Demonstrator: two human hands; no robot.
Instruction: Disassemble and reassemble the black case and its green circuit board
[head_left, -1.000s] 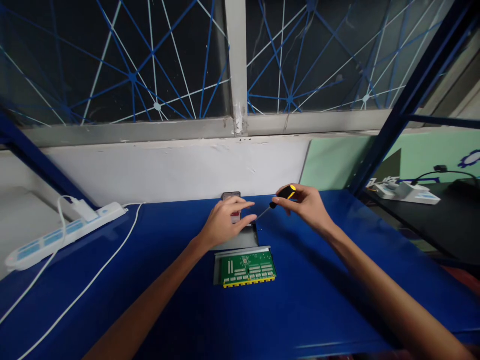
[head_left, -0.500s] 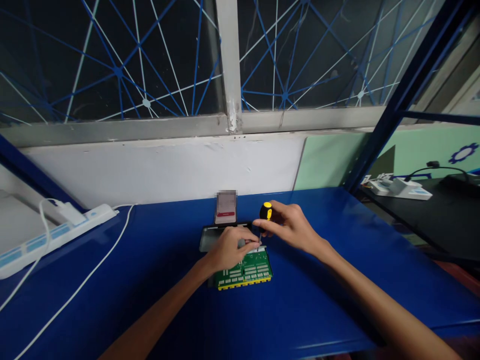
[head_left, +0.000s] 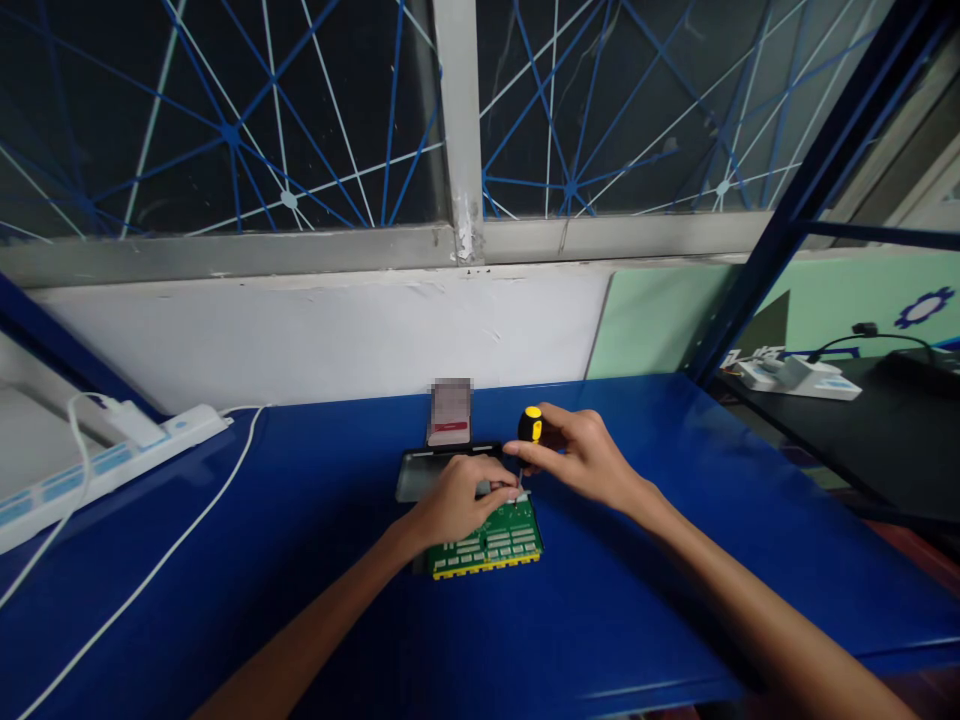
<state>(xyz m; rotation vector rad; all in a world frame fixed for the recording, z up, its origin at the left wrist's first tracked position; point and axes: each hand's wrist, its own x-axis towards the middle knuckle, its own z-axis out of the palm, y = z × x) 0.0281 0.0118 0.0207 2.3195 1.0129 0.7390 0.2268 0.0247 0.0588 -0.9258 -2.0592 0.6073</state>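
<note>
A short black-and-yellow screwdriver (head_left: pixel 532 427) stands nearly upright in my right hand (head_left: pixel 581 450), its fingers wrapped round the handle. The shaft points down at the far right part of a green circuit board (head_left: pixel 491 543), which has rows of pale parts and a yellow strip along its near edge. My left hand (head_left: pixel 457 495) reaches over the board's far left part, thumb and fingers pinched together close to the screwdriver tip. What they hold, if anything, is too small to make out. Behind the board lies a grey tray-like cover (head_left: pixel 418 477) with a dark rim, partly hidden by my left hand.
A phone-like upright panel (head_left: pixel 450 428) with a red strip stands behind the cover. On the left, a white power strip (head_left: pixel 172 430) trails a cable across the blue table (head_left: pixel 675 570). Another power strip (head_left: pixel 799 378) sits on a dark table at right.
Both hands and the screwdriver hold almost the same place over the board. The whole view has shifted very slightly.
</note>
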